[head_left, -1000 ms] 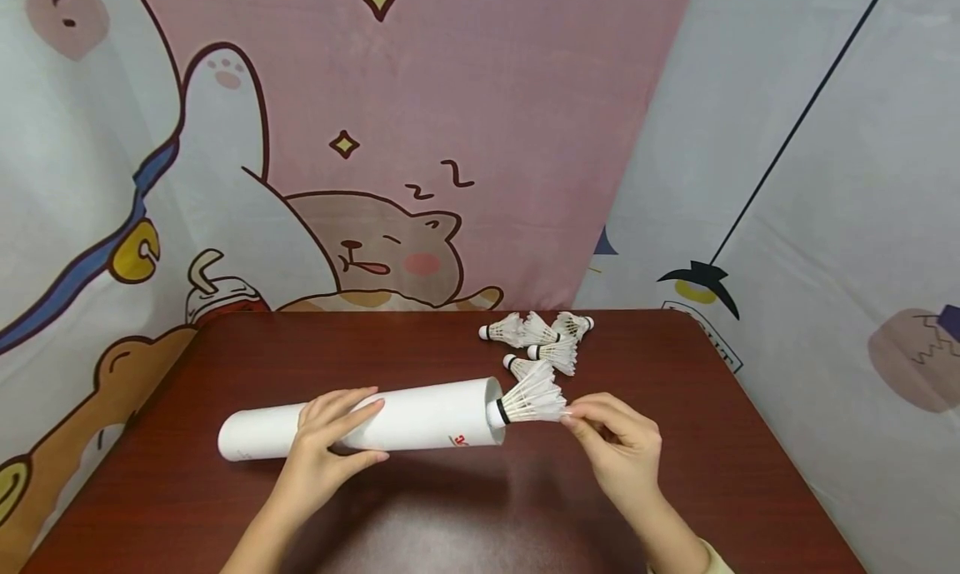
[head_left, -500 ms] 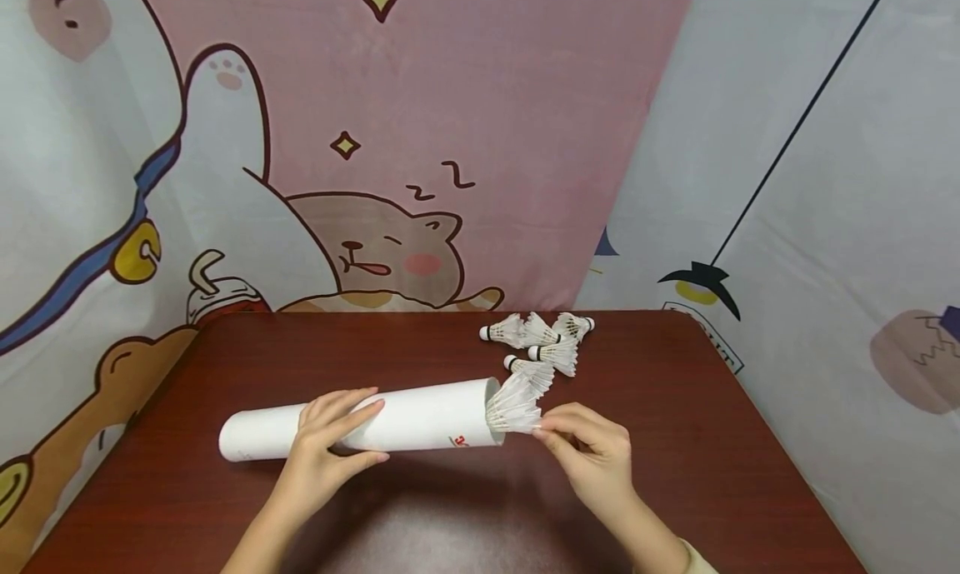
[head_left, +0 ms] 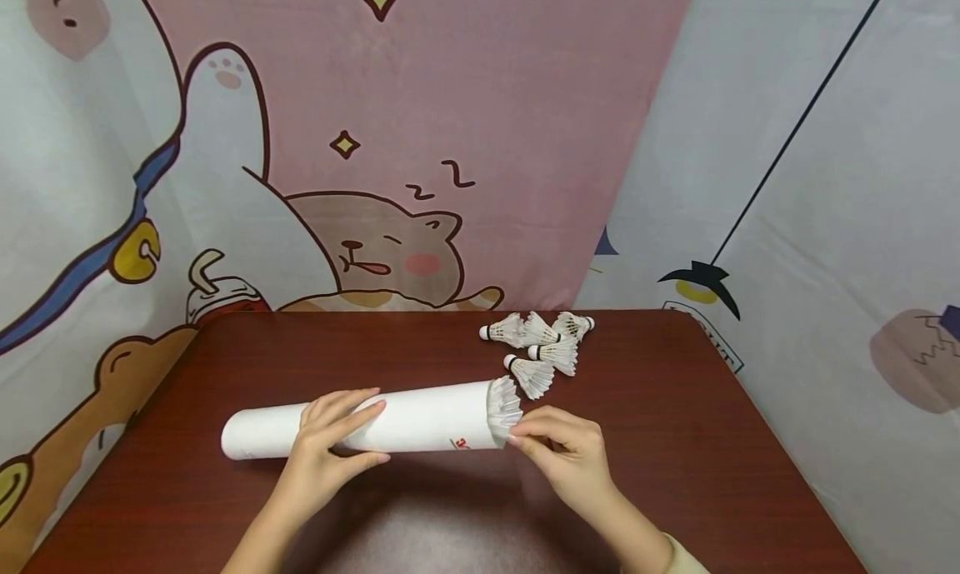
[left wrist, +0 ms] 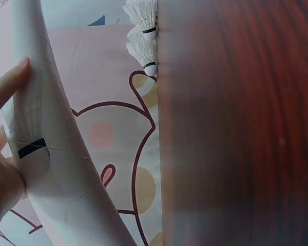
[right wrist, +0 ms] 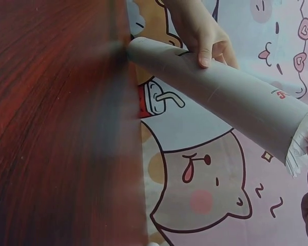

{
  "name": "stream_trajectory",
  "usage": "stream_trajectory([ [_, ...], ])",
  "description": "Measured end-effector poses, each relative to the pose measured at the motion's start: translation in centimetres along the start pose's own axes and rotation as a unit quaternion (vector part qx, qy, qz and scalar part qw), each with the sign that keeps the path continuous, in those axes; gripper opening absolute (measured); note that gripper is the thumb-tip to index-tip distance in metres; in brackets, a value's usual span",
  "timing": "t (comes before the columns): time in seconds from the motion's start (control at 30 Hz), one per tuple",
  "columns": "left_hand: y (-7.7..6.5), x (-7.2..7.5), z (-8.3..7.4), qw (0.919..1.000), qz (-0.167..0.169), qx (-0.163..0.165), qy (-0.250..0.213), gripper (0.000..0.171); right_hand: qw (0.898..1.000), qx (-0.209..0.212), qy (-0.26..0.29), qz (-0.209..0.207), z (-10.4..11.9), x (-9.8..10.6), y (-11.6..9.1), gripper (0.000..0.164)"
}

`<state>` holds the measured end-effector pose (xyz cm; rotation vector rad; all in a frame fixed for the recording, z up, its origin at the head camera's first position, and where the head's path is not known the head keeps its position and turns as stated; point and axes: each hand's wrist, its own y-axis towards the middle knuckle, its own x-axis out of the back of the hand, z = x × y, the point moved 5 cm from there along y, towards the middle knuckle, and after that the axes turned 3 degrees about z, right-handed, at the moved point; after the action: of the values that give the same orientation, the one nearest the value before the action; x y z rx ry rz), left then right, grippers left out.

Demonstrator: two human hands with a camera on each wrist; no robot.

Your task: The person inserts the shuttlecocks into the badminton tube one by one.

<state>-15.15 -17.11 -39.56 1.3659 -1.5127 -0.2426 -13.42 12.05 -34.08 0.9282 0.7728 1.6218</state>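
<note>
A long white shuttlecock tube (head_left: 431, 421) with a small red mark lies slanted above the table, its mouth facing right. My left hand (head_left: 321, 451) grips it near the middle, thumb below and fingers over the top. In its mouth sits a feather shuttlecock (head_left: 504, 411), cork end hidden inside, only the feather skirt showing. My right hand (head_left: 566, 457) pinches the edge of that skirt between thumb and forefinger. The right wrist view shows the same feathers (right wrist: 296, 151) poking out past the rim. Printing on the tube's wall (left wrist: 84, 205) in the left wrist view pictures a shuttlecock.
Several loose shuttlecocks (head_left: 555, 356) lie in a cluster at the back of the dark red-brown table (head_left: 660, 374); the closest one (head_left: 531, 376) lies just behind the tube's mouth. A cartoon-printed cloth (head_left: 525, 141) hangs behind the table.
My right hand has moved left, pushing the shuttlecock cork-first into the tube until only its feather skirt shows. My left hand and the tube have barely moved.
</note>
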Motion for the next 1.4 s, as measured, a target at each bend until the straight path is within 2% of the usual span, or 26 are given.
stream_trajectory([
  [0.17, -0.2, 0.1, 0.3, 1.0, -0.001, 0.009, -0.001, 0.071, 0.999, -0.034, -0.015, 0.011, -0.2, -0.2, 0.3, 0.021],
  [0.3, -0.3, 0.0, 0.4, 1.0, -0.005, 0.004, -0.002, 0.071, 0.997, -0.065, -0.014, 0.026, -0.6, -0.5, 0.5, 0.027],
  [0.5, -0.3, 0.0, 0.5, 1.0, -0.007, 0.0, -0.002, 0.071, 0.994, -0.103, 0.006, 0.047, -1.3, -1.1, 0.6, 0.025],
  [0.7, -0.2, 0.0, 0.4, 1.0, -0.008, -0.001, -0.002, 0.071, 0.987, -0.144, 0.019, 0.067, -2.1, -1.6, 0.7, 0.015],
  [0.93, 0.0, -0.1, 0.2, 1.0, 0.004, -0.001, -0.002, 0.069, 0.985, -0.149, 0.023, 0.083, -2.6, -2.1, 0.9, 0.024],
  [1.03, 0.1, -0.2, 0.1, 1.0, 0.006, 0.002, -0.001, 0.069, 0.984, -0.153, 0.027, 0.082, -3.5, -2.0, 0.2, 0.025],
  [1.2, 0.1, -0.2, 0.1, 0.9999, 0.012, 0.009, 0.0, 0.07, 0.982, -0.165, 0.039, 0.08, -5.0, -1.4, -1.2, 0.02],
  [1.4, 0.0, 0.1, 0.3, 0.9999, 0.003, 0.01, 0.006, 0.07, 0.98, -0.18, 0.056, 0.066, -5.5, -0.3, -1.6, 0.014],
])
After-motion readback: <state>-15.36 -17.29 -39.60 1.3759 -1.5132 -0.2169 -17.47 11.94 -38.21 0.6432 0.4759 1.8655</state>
